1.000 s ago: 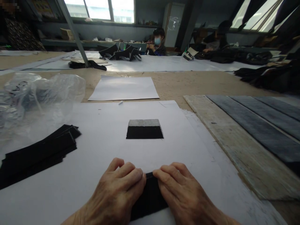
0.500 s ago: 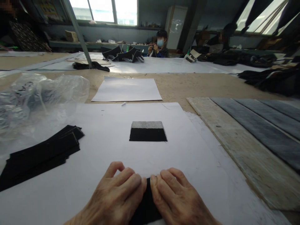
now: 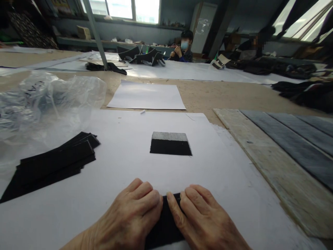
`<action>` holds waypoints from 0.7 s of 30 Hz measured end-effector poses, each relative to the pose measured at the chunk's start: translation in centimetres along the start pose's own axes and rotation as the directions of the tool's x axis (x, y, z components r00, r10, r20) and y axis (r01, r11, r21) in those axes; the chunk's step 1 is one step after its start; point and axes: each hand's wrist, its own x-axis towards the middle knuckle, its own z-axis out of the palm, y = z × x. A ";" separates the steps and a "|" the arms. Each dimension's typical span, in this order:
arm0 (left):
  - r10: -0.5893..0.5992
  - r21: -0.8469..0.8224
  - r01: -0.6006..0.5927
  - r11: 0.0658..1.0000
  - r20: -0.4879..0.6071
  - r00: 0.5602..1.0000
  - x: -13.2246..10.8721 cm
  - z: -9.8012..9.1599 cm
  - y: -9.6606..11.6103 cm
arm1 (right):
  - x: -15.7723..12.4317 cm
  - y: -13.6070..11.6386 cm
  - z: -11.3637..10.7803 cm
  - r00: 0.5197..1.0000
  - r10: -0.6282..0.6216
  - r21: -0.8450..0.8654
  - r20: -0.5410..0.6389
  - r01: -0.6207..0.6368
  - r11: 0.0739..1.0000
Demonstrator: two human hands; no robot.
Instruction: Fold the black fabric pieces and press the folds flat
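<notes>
Together, left hand (image 3: 130, 218) and right hand (image 3: 205, 222) press flat on a black strip (image 3: 165, 225); bare white paper (image 3: 125, 163) lies open toward 12 o'clock before a folded piece (image 3: 170, 144).

Left hand (image 3: 130, 218) and right hand (image 3: 205, 222): both bare, no gloves, rings or watch in view. Wrists bare too, no sleeve cuffs reach the frame. Short trimmed nails, knuckles creased, veins and tendons raised across the backs of both hands.
</notes>
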 end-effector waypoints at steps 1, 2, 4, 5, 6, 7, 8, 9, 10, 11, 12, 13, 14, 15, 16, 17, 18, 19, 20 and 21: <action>-0.001 -0.005 0.001 1.000 0.001 1.000 0.0 0.0 0.0 | 0.2 -0.2 0.1 1.000 0.015 -0.022 -0.012 -0.015 1.000; 0.000 -0.009 0.001 1.000 0.009 1.000 0.0 0.1 0.1 | 0.5 -0.5 0.3 0.998 0.041 -0.050 -0.040 -0.043 0.998; -0.003 -0.028 0.004 1.000 0.035 0.999 0.1 0.1 0.2 | 1.0 -1.0 0.7 0.994 0.076 -0.079 -0.079 -0.082 0.993; -0.008 -0.040 0.009 0.999 0.039 0.999 0.1 0.1 0.3 | 1.3 -1.2 1.0 0.992 0.077 -0.069 -0.100 -0.084 0.994; -0.015 -0.049 0.016 0.999 0.032 0.999 0.1 0.1 0.3 | 1.6 -1.4 1.1 0.991 0.064 -0.044 -0.119 -0.069 0.997; -0.022 -0.058 0.024 0.998 0.030 0.999 0.0 0.1 0.3 | 1.8 -1.5 1.3 0.991 0.039 -0.012 -0.130 -0.041 0.999; -0.022 -0.065 0.024 0.998 0.030 0.999 0.0 -0.1 0.3 | 1.9 -1.6 1.4 0.989 0.020 0.016 -0.149 -0.018 1.000; -0.016 -0.069 0.019 0.997 0.040 0.999 -0.1 -0.2 0.2 | 1.9 -1.6 1.5 0.986 0.009 0.034 -0.165 -0.003 0.999; -0.012 -0.071 0.016 0.997 0.050 0.999 -0.3 -0.5 0.1 | 1.8 -1.5 1.5 0.984 0.012 0.039 -0.179 -0.005 0.999; -0.011 -0.076 0.015 0.997 0.055 0.998 -0.5 -0.8 0.0 | 1.7 -1.5 1.6 0.985 0.012 0.039 -0.172 -0.005 0.999; -0.014 -0.081 0.018 0.997 0.051 0.999 -0.7 -1.1 -0.1 | 1.5 -1.4 1.6 0.987 0.010 0.030 -0.160 -0.005 1.000; -0.024 -0.088 0.027 0.996 0.035 0.999 -1.0 -1.4 -0.3 | 1.3 -1.4 1.6 0.989 0.010 0.023 -0.146 -0.007 1.000; -0.040 -0.091 0.041 0.995 0.014 0.999 -1.3 -1.7 -0.4 | 1.1 -1.4 1.6 0.990 0.007 0.015 -0.141 -0.005 1.000; -0.053 -0.092 0.053 0.994 -0.002 0.999 -1.5 -1.9 -0.5 | 1.0 -1.3 1.5 0.991 0.002 0.010 -0.137 -0.001 1.000; -0.058 -0.091 0.057 0.994 -0.008 0.998 -1.8 -2.0 -0.5 | 1.0 -1.3 1.5 0.991 -0.001 0.010 -0.132 0.002 1.000; -0.062 -0.088 0.061 0.994 0.000 0.998 -2.0 -2.0 -0.6 | 0.9 -1.3 1.4 0.992 -0.001 0.013 -0.125 0.003 1.000; -0.066 -0.084 0.067 0.994 0.015 0.998 -2.1 -2.0 -0.5 | 1.0 -1.3 1.4 0.993 -0.001 0.017 -0.117 0.003 1.000; -0.067 -0.074 0.069 0.995 0.029 0.997 -2.2 -2.0 -0.5 | 1.0 -1.2 1.3 0.994 -0.004 0.019 -0.110 0.006 1.000; -0.064 -0.061 0.066 0.996 0.040 0.997 -2.3 -1.9 -0.4 | 1.1 -1.2 1.2 0.994 -0.011 0.018 -0.105 0.013 1.000; -0.062 -0.045 0.064 0.997 0.044 0.997 -2.3 -1.8 -0.3 | 1.2 -1.2 1.1 0.995 -0.018 0.018 -0.094 0.020 1.000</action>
